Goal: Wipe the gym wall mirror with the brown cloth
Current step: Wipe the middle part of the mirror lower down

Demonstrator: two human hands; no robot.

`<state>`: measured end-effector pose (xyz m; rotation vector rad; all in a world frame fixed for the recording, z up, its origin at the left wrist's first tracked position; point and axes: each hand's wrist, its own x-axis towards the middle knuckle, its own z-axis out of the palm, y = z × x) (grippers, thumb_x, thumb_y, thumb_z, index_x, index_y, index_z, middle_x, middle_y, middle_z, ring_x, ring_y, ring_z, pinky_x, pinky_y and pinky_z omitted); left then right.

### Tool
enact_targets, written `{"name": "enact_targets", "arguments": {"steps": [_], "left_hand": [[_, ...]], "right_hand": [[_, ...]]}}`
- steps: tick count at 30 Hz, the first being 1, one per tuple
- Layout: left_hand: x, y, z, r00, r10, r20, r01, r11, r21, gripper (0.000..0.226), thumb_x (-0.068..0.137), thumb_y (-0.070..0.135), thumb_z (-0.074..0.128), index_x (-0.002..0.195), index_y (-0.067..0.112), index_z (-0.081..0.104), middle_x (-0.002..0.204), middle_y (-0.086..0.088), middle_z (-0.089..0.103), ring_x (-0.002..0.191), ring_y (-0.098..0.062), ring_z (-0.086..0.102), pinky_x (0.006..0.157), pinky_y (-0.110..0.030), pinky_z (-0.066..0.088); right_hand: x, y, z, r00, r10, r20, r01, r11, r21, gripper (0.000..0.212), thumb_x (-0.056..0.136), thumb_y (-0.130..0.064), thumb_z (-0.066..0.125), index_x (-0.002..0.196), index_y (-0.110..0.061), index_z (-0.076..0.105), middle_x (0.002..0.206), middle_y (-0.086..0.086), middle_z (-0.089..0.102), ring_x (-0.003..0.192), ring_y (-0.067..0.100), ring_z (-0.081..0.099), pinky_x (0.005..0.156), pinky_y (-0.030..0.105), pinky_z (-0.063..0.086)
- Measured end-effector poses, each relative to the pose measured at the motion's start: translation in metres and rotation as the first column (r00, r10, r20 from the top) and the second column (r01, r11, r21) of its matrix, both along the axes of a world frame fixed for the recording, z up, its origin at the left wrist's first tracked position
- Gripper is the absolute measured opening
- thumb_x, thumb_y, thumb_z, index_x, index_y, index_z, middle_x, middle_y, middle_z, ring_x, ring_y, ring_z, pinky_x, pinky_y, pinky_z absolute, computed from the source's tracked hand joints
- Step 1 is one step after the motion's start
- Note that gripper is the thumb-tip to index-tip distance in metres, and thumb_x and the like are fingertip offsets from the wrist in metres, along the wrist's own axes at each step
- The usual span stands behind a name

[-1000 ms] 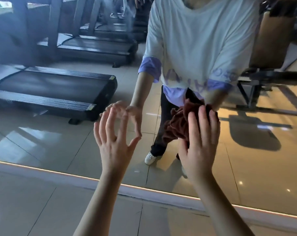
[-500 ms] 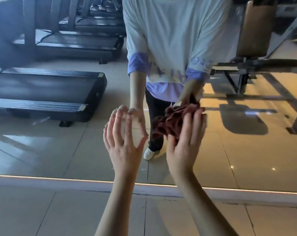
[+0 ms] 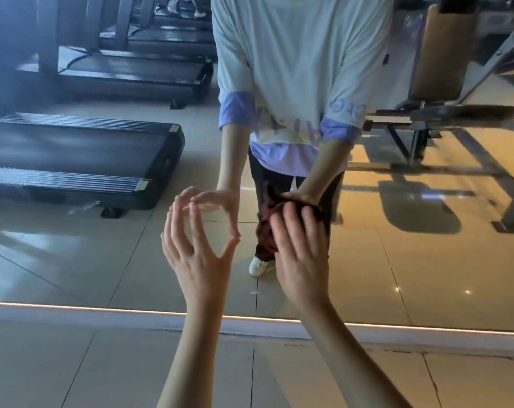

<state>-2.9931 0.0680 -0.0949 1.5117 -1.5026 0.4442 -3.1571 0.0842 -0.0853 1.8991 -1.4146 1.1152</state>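
The wall mirror [image 3: 397, 254] fills most of the head view, down to a lit strip just above the floor. My right hand [image 3: 303, 254] presses the crumpled brown cloth [image 3: 266, 231] flat against the glass with straight fingers; most of the cloth is hidden behind the hand. My left hand [image 3: 197, 248] rests beside it, fingers spread, fingertips and thumb touching the mirror. The glass reflects me in a white shirt, both hands and the cloth.
A pale baseboard [image 3: 102, 322] runs under the mirror, with a tiled floor [image 3: 73, 372] below. Reflected treadmills [image 3: 73, 160] show at left and a weight bench [image 3: 456, 119] at upper right.
My right hand has slid the cloth to the left and slightly down across the glass. My left hand keeps its place on the mirror, and the view has shifted.
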Motion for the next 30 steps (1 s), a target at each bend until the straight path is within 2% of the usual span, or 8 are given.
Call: {"name": "enact_targets", "arguments": {"steps": [3,9,14,16,22,25,27,30], "left_hand": [[0.004,0.0,0.002,1.0,0.016,0.025,-0.017,1.0,0.007,0.082,0.083,0.049,0.068,0.145,0.008,0.034,0.151,-0.016,0.027,0.138,-0.038,0.032,0.109,-0.059,0.035],[0.012,-0.006,0.001,1.0,0.006,-0.013,-0.005,1.0,0.021,0.094,0.073,0.05,0.078,0.146,0.01,0.034,0.153,-0.017,0.024,0.141,-0.04,0.027,0.117,-0.05,0.027],[0.016,-0.009,-0.003,0.999,-0.03,-0.022,0.03,0.999,-0.013,0.088,0.081,0.053,0.075,0.147,0.01,0.035,0.153,-0.017,0.025,0.141,-0.04,0.028,0.119,-0.045,0.028],[0.02,-0.009,-0.004,0.999,-0.034,0.005,0.034,0.999,-0.018,0.087,0.08,0.049,0.076,0.146,0.011,0.035,0.153,-0.017,0.026,0.141,-0.038,0.028,0.119,-0.044,0.028],[0.037,-0.006,-0.002,0.992,-0.024,0.125,0.023,1.0,0.008,0.079,0.081,0.046,0.064,0.146,0.015,0.032,0.149,-0.015,0.027,0.138,-0.034,0.029,0.105,-0.064,0.039],[0.044,-0.007,0.001,0.994,0.026,0.102,-0.027,1.0,0.001,0.079,0.085,0.054,0.061,0.146,0.012,0.032,0.15,-0.017,0.027,0.141,-0.034,0.027,0.111,-0.059,0.033],[0.049,-0.01,0.001,0.997,0.015,0.081,-0.014,1.0,-0.016,0.078,0.088,0.053,0.063,0.145,0.01,0.034,0.151,-0.018,0.027,0.141,-0.035,0.028,0.113,-0.055,0.034],[0.055,-0.011,-0.002,0.995,-0.017,0.096,0.018,1.0,-0.016,0.084,0.08,0.047,0.075,0.145,0.011,0.034,0.15,-0.017,0.027,0.141,-0.034,0.028,0.113,-0.052,0.036]], "right_hand": [[-0.012,-0.005,0.011,0.985,0.045,-0.165,-0.047,0.999,-0.009,0.037,0.104,-0.008,0.037,0.14,-0.016,0.045,0.149,0.004,0.038,0.143,0.027,0.025,0.12,0.042,0.019],[-0.001,-0.005,0.033,0.937,-0.032,0.348,0.055,0.997,-0.055,0.055,0.092,-0.007,0.052,0.144,-0.01,0.035,0.151,0.015,0.029,0.15,0.027,0.014,0.122,0.044,0.016],[0.023,-0.01,0.003,0.986,0.067,-0.152,-0.071,0.997,-0.015,0.036,0.105,-0.012,0.042,0.14,-0.014,0.045,0.148,0.005,0.038,0.142,0.026,0.025,0.119,0.04,0.021],[0.012,-0.012,0.013,0.977,0.05,-0.209,-0.057,0.998,-0.028,0.041,0.1,-0.011,0.051,0.14,-0.016,0.046,0.148,0.003,0.039,0.142,0.026,0.026,0.119,0.04,0.021],[0.021,-0.012,0.045,0.938,-0.011,0.346,0.051,0.993,-0.107,0.047,0.095,-0.011,0.05,0.141,-0.005,0.039,0.151,0.015,0.029,0.147,0.033,0.018,0.122,0.045,0.015],[0.04,-0.015,0.021,0.997,0.05,-0.063,-0.055,0.996,-0.077,0.043,0.103,-0.01,0.037,0.145,-0.015,0.037,0.151,0.007,0.033,0.144,0.028,0.021,0.12,0.041,0.016],[0.036,-0.017,0.009,0.941,0.103,-0.322,-0.122,0.992,-0.038,0.04,0.107,-0.013,0.03,0.145,-0.018,0.041,0.15,0.001,0.037,0.143,0.024,0.023,0.121,0.039,0.014],[0.026,-0.018,0.027,0.969,0.097,-0.226,-0.116,0.991,-0.07,0.038,0.103,-0.009,0.038,0.14,-0.016,0.046,0.148,0.003,0.039,0.143,0.024,0.025,0.122,0.039,0.014]]}}
